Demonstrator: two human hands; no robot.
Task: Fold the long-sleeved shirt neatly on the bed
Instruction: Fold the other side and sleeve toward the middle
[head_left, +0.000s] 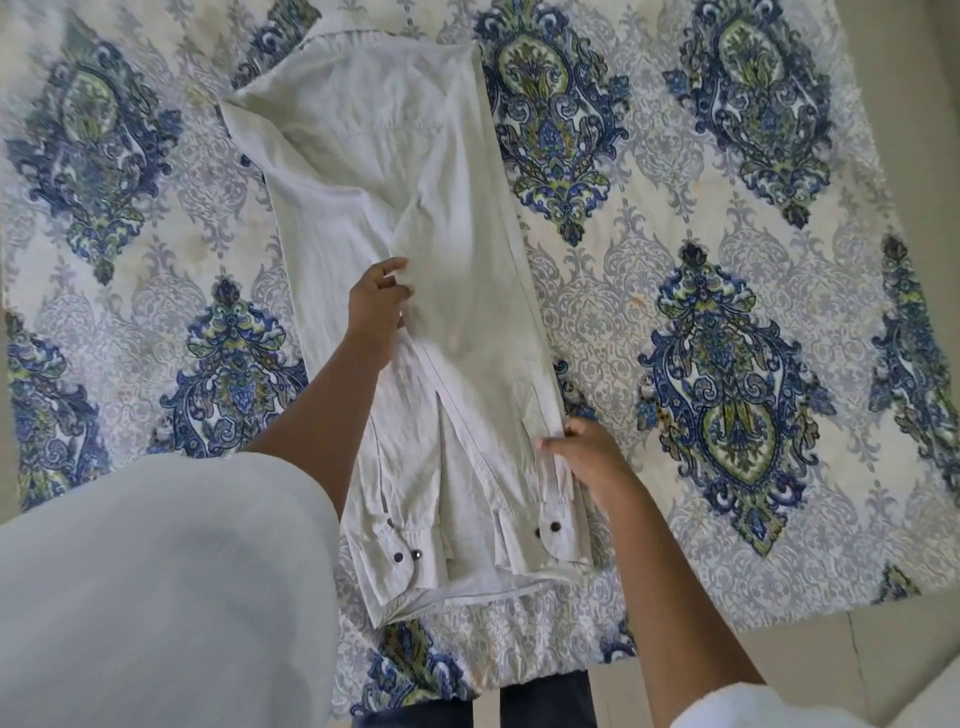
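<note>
Filling the lower left of the view, the person's loose white sleeve (156, 571) is covering the left upper arm. From it the bare forearm is reaching forward to the left hand (375, 312), which is resting on the middle of the long-sleeved shirt (415, 182). Its fingers are lying bent against the cloth; whether they are pinching a fold cannot be told.

Right hand (589, 460) is gripping the shirt's right edge, fingers curled over the fabric just above the right cuff (558, 535).

Shirt position: it is lying on the bed as a long, narrow white strip, both sides turned inward, collar end (363, 39) pointing away from the person and hem lying nearest. Both cuffs are lying flat near the hem, the left cuff (400, 551) and the right one each showing two dark buttons.

Patterned bedspread (727, 260), printed with blue and green medallions, is lying under the shirt. Dark trousers (545, 696) are showing at the bottom edge, and pale floor (909, 649) is showing at the right.
</note>
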